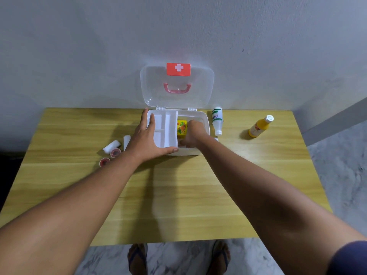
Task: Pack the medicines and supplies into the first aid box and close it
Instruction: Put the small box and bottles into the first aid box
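Observation:
The white first aid box (205, 121) stands open at the table's far edge, its clear lid (200, 90) leaning against the wall. A white divided tray (165, 126) sits over the box's left half, and my left hand (148, 138) grips it, thumb along its front edge. My right hand (193, 133) reaches down into the right half beside a yellow medicine box (181, 128); its fingertips are hidden, so what it holds is unclear. Two white bandage rolls (112, 145) and two small red-lidded jars (115, 152) lie left of the box.
A white bottle (217, 121) lies just right of the box, and a yellow bottle (260, 127) lies further right. The wooden table (178, 195) stands against a grey wall. My feet in sandals show below the near edge.

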